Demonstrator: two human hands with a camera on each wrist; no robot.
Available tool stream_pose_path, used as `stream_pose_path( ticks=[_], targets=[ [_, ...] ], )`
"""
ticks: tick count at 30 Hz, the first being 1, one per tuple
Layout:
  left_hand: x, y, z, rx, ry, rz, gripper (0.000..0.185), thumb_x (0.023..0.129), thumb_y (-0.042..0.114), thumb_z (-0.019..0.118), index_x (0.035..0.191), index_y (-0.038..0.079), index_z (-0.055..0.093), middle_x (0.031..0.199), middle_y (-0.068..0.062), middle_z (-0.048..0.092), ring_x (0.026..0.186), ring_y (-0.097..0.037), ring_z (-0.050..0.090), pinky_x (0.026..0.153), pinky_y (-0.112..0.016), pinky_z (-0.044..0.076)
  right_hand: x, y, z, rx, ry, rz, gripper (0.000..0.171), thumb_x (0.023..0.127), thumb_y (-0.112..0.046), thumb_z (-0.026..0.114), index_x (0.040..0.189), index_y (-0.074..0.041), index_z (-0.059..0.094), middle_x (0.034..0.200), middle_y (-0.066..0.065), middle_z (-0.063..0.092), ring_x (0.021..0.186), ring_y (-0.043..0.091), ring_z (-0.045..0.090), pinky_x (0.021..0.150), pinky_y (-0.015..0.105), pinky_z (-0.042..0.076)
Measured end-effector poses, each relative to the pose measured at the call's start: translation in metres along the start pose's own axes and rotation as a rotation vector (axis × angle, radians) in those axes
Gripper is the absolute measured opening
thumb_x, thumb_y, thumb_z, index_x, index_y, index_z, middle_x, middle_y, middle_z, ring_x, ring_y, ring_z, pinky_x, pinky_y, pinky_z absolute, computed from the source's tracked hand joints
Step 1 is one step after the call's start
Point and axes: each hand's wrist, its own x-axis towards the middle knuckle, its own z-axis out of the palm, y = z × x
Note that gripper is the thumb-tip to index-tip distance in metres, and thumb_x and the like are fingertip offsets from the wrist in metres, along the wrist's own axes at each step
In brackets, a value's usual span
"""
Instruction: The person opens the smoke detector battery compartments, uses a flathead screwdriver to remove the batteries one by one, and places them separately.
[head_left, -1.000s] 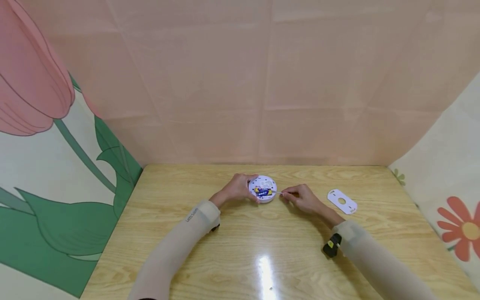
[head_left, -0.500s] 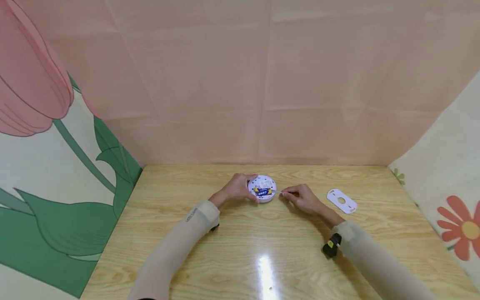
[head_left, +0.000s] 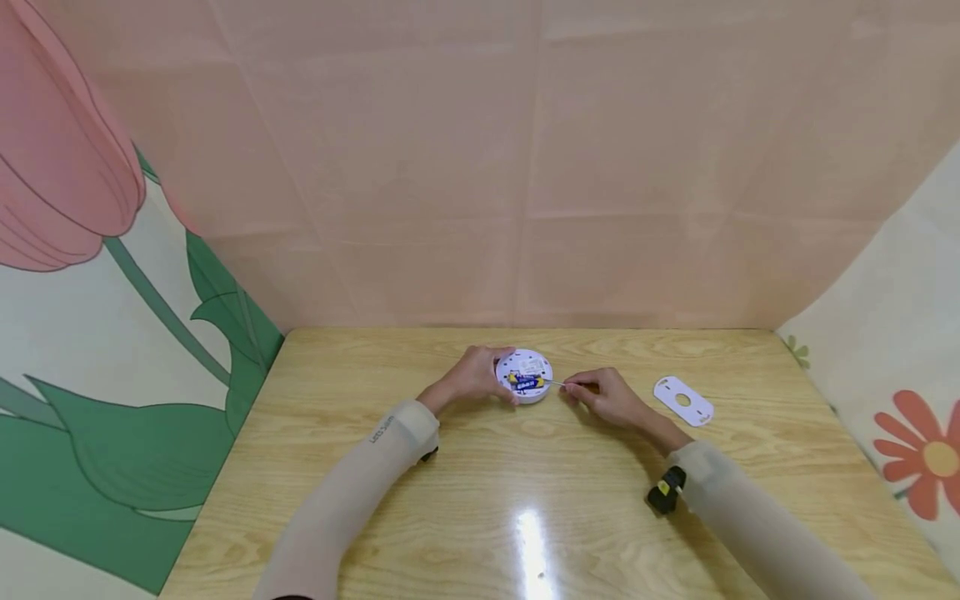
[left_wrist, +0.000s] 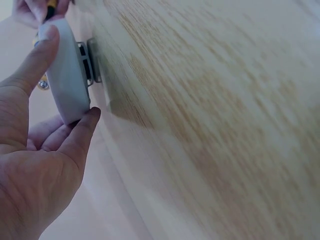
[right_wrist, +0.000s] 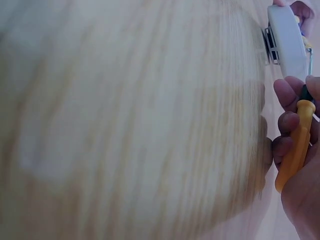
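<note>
Gripping the round white device (head_left: pixel 525 377) at mid-bench (head_left: pixel 480 500) with left hand (head_left: pixel 471 377), thumb and fingers curling round its rim. Pinching a yellow-handled screwdriver (right_wrist: pixel 295 145) in right hand (head_left: pixel 603 397), just right of the device, tip reaching its batteries (head_left: pixel 526 382).

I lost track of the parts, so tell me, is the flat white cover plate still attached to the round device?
No, the white cover plate lies by itself on the table, apart from the round device that the left hand holds.
</note>
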Motion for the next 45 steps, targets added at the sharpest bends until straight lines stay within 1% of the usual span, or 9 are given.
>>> stream_pose_path(
  ticks=[7, 13, 20, 27, 30, 33, 36, 42, 45],
  targets=[
    [0.0, 0.001, 0.0, -0.005, -0.002, 0.012, 0.104, 0.067, 0.029, 0.103, 0.153, 0.001, 0.053, 0.152, -0.015, 0.059, 0.139, -0.027, 0.058, 0.119, -0.037, 0.044, -0.001, -0.002, -0.003, -0.031, 0.001, 0.008, 0.02, 0.106, -0.015, 0.065, 0.113, -0.007, 0.082, 0.098, -0.003, 0.08, 0.094, 0.012, 0.073, 0.089, 0.032, 0.06],
    [-0.001, 0.003, -0.001, -0.012, -0.002, 0.013, 0.102, 0.067, 0.026, 0.103, 0.152, 0.0, 0.054, 0.153, -0.016, 0.058, 0.141, -0.03, 0.056, 0.121, -0.039, 0.042, -0.002, 0.002, -0.012, -0.088, 0.039, 0.028, 0.018, 0.104, -0.016, 0.068, 0.11, -0.007, 0.082, 0.098, -0.002, 0.081, 0.097, 0.016, 0.074, 0.092, 0.038, 0.06],
    [-0.002, 0.004, -0.001, -0.023, 0.002, 0.005, 0.102, 0.067, 0.026, 0.103, 0.152, 0.001, 0.054, 0.152, -0.015, 0.059, 0.141, -0.029, 0.056, 0.121, -0.037, 0.042, 0.001, 0.003, -0.021, -0.154, 0.049, 0.004, 0.014, 0.101, -0.014, 0.071, 0.106, -0.006, 0.082, 0.093, 0.0, 0.08, 0.079, 0.011, 0.066, 0.077, 0.033, 0.056],
    [-0.002, 0.004, 0.001, -0.027, 0.004, 0.001, 0.102, 0.067, 0.027, 0.104, 0.152, 0.001, 0.054, 0.154, -0.015, 0.057, 0.143, -0.028, 0.055, 0.121, -0.037, 0.041, 0.003, 0.004, -0.029, -0.256, 0.051, -0.015, 0.013, 0.101, -0.014, 0.072, 0.107, -0.008, 0.082, 0.101, 0.003, 0.081, 0.091, 0.02, 0.073, 0.084, 0.047, 0.059],
    [-0.001, 0.003, 0.001, -0.027, 0.007, 0.014, 0.101, 0.067, 0.025, 0.104, 0.152, -0.001, 0.054, 0.153, -0.016, 0.058, 0.142, -0.029, 0.055, 0.121, -0.038, 0.041, 0.004, 0.007, -0.033, -0.284, 0.065, -0.053, 0.011, 0.098, -0.01, 0.074, 0.105, -0.007, 0.082, 0.098, 0.003, 0.08, 0.087, 0.018, 0.072, 0.079, 0.042, 0.059],
    [-0.001, 0.003, 0.001, -0.028, 0.006, 0.015, 0.1, 0.067, 0.024, 0.103, 0.151, -0.001, 0.054, 0.153, -0.016, 0.058, 0.141, -0.029, 0.056, 0.121, -0.038, 0.041, 0.006, 0.01, -0.036, -0.295, 0.082, -0.114, 0.009, 0.095, -0.006, 0.077, 0.102, -0.005, 0.082, 0.093, 0.001, 0.078, 0.079, 0.012, 0.066, 0.071, 0.033, 0.056],
    [-0.001, 0.004, 0.001, -0.032, 0.006, 0.006, 0.101, 0.067, 0.024, 0.103, 0.152, 0.0, 0.054, 0.154, -0.016, 0.058, 0.142, -0.029, 0.055, 0.121, -0.038, 0.041, 0.007, 0.013, -0.04, -0.308, 0.09, -0.141, 0.009, 0.093, -0.005, 0.079, 0.101, -0.005, 0.082, 0.089, -0.001, 0.075, 0.075, 0.008, 0.061, 0.067, 0.029, 0.053],
    [-0.001, 0.002, 0.0, -0.038, 0.007, -0.003, 0.101, 0.067, 0.025, 0.103, 0.152, 0.001, 0.054, 0.154, -0.014, 0.058, 0.142, -0.028, 0.055, 0.121, -0.037, 0.041, 0.01, 0.02, -0.045, -0.34, 0.098, -0.111, 0.007, 0.094, -0.006, 0.08, 0.1, -0.006, 0.081, 0.089, 0.0, 0.077, 0.074, 0.009, 0.063, 0.067, 0.03, 0.054],
    [-0.002, 0.002, 0.0, -0.043, 0.002, -0.006, 0.101, 0.068, 0.025, 0.103, 0.153, 0.001, 0.054, 0.154, -0.014, 0.058, 0.142, -0.028, 0.055, 0.122, -0.037, 0.041, 0.012, 0.024, -0.047, -0.351, 0.094, -0.099, 0.005, 0.094, -0.007, 0.08, 0.099, -0.007, 0.081, 0.091, 0.0, 0.078, 0.077, 0.01, 0.066, 0.07, 0.033, 0.056]
  ],
)
